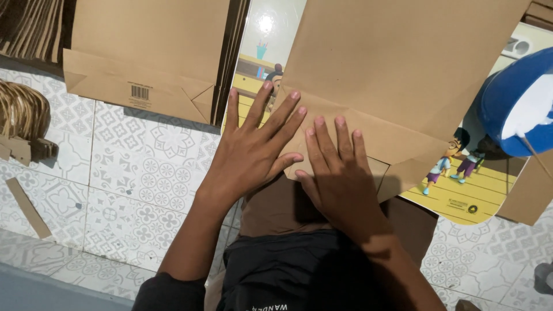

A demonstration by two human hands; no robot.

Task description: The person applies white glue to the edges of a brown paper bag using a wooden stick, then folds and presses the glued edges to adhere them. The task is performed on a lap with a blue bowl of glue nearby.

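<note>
Both hands are flat on a brown paper bag [397,75] lying over a low cartoon-printed bench [461,196]. Left hand [253,151] has its fingers [288,118] spread wide, right hand [339,173] closer together; both press the folded bottom edge, gripping nothing. Looks light, thin and easy to crease or tear, so I'd lift it by the edges. A blue tape roll [515,103] crowds the right, more flat bags [144,52] lie far left, on the tiled floor [132,190].
</note>
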